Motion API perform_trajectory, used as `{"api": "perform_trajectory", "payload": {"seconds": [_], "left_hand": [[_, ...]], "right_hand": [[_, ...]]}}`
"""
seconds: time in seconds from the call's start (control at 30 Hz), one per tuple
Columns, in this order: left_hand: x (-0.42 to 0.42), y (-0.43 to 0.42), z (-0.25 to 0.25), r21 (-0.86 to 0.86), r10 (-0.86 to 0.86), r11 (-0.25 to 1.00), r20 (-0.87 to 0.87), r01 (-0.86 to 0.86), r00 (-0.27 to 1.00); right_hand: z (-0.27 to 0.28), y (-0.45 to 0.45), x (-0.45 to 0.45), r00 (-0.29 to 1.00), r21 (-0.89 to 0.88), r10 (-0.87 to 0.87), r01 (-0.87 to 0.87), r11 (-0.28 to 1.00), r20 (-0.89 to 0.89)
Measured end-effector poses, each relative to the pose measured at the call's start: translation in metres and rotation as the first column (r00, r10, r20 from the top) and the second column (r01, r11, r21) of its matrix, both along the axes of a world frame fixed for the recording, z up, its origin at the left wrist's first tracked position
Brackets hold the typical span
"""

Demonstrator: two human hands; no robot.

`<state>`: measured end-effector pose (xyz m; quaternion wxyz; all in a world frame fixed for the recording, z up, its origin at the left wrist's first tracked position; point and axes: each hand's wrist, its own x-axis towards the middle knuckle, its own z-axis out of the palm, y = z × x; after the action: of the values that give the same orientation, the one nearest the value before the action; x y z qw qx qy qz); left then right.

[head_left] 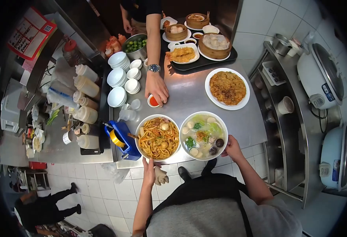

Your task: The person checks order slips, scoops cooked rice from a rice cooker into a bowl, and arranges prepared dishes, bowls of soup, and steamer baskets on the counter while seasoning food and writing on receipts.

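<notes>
My left hand [149,170] grips the near side of a white bowl of thick fried noodles [159,138], topped with pale balls. A brown stick or handle pokes out on its left. Close beside it stands a white bowl of clear soup [203,136] with greens, pale balls and dark mushroom-like pieces. My right hand [232,148] holds this soup bowl at its lower right rim, thumb on the edge. Both bowls are at the counter's near edge; the fingers under them are hidden. Across the counter, another person's hand [156,89] touches a small cup of red sauce [153,101].
The steel counter [189,91] also bears a plated omelette-like pancake [228,87], a black tray [205,67] of steamers and fried food, stacked white bowls [117,79] and a blue tape dispenser [122,140]. Shelving with rice cookers [319,75] stands right. Another person [47,205] is lower left.
</notes>
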<state>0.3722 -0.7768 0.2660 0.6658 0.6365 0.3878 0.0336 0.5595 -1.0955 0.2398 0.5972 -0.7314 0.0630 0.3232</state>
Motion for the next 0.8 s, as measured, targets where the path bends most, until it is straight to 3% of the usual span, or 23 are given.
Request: {"api": "perform_trajectory", "payload": {"seconds": [0.03, 0.13, 0.3, 0.67, 0.8], "left_hand": [[0.009, -0.002, 0.008, -0.133, 0.027, 0.991, 0.083, -0.016, 0.996], [0.010, 0.012, -0.036, -0.058, 0.040, 0.998, 0.244, -0.027, 0.969], [0.017, 0.007, -0.015, -0.213, 0.106, 0.975, 0.234, -0.055, 0.966], [0.108, -0.006, 0.002, -0.113, -0.152, 0.977, 0.212, 0.179, 0.965], [0.154, -0.005, -0.025, -0.176, -0.180, 0.959, 0.231, 0.223, 0.956]], "right_hand": [[0.000, 0.001, -0.001, 0.999, 0.027, -0.031, 0.031, 0.999, -0.008], [0.002, 0.003, -0.001, 0.998, 0.047, -0.069, 0.069, 0.996, -0.008], [0.001, -0.002, 0.005, 0.997, 0.066, -0.081, 0.080, 0.995, 0.004], [-0.001, -0.050, 0.034, 0.994, 0.082, -0.108, 0.107, 0.991, 0.003], [0.002, -0.063, 0.048, 0.994, 0.080, -0.112, 0.110, 0.991, 0.020]]}}
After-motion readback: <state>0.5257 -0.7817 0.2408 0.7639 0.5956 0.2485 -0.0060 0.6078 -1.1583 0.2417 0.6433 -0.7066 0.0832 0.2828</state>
